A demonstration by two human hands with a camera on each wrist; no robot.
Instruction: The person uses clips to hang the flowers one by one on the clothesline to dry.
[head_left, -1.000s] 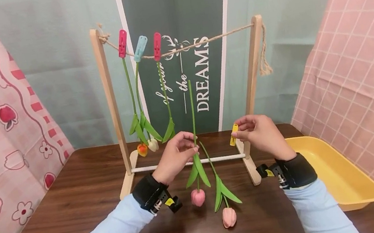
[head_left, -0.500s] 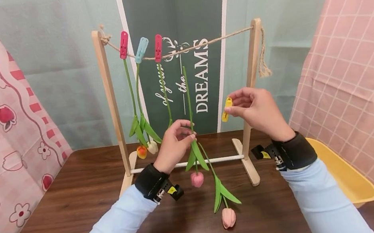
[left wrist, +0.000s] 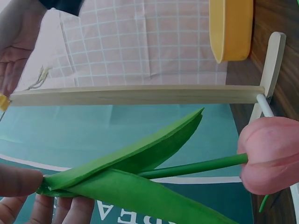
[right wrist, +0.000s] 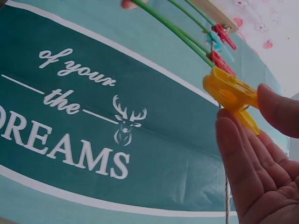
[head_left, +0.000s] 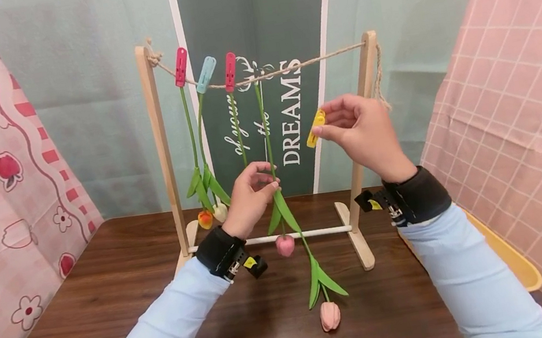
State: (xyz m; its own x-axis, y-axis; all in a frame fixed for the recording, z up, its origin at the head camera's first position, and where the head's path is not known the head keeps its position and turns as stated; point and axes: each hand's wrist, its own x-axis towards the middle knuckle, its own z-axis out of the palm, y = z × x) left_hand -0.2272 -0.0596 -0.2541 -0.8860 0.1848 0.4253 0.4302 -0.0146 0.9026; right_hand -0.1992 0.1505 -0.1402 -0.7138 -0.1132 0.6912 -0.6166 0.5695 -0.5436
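My left hand (head_left: 249, 198) pinches the stem of a pink tulip (head_left: 285, 245) just above its leaves. The flower hangs head down, and the stem's end reaches up to the rope (head_left: 323, 58). Between thumb and fingers, my right hand (head_left: 368, 134) holds a yellow clothespin (head_left: 316, 129), right of the stem and below the rope. Along the rope's left half, a red clothespin (head_left: 180, 67), a light blue clothespin (head_left: 206, 74) and another red clothespin (head_left: 230, 71) hold stems. Below hang an orange tulip (head_left: 205, 220) and a white tulip (head_left: 221, 212); my left hand hides the third bloom.
A paler pink tulip (head_left: 330, 316) lies on the brown table (head_left: 113, 309). The rope spans a wooden frame (head_left: 161, 150) with a white crossbar (head_left: 322, 231). A yellow basin (head_left: 512, 255) stands at right, partly behind my right sleeve.
My left hand has raised the pink tulip, bringing its stem end up to the rope. My right hand has moved up and slightly left with the yellow clothespin.
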